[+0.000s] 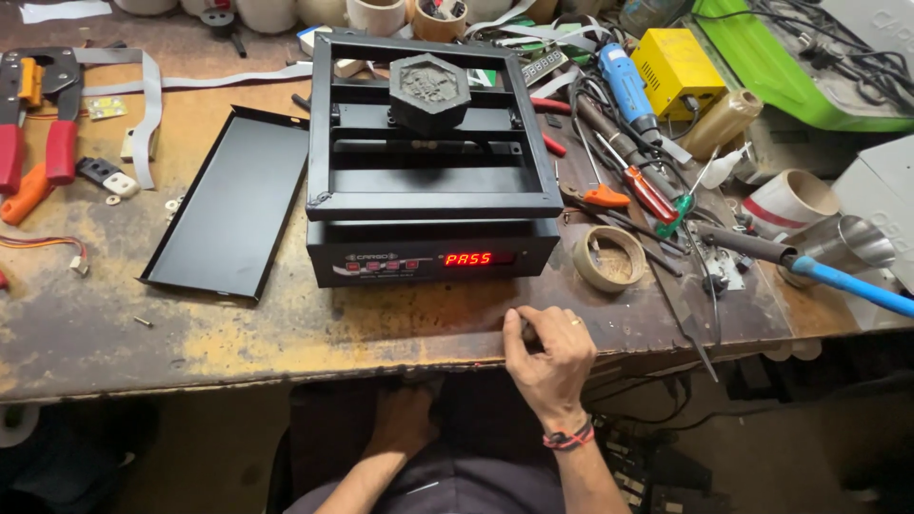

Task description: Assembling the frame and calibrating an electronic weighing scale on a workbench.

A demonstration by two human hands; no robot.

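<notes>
Now your right hand [549,354] rests at the front edge of the worn wooden worktop [86,324], fingers curled down over something small and dark that you cannot make out; whether it truly grips is unclear. Your left hand [405,419] sits below the worktop's edge, in your lap, fingers loosely bent and holding nothing visible.

Just behind your right hand stands the black metal weighing scale [433,252]; it is boxy, with a glossy front panel and a red lit display, and it sits near the front edge, about the middle of the worktop. On top, an open rectangular frame of black bars carries a dark hexagonal weight [428,90] with a rough, cast-looking surface.

Left of the scale lies a flat black sheet-metal tray [228,205] with folded rims; right of it, a beige tape roll [609,259]; further toward the right edge, a soldering iron [809,266] with a blue handle, and red-handled screwdrivers [638,186].
</notes>
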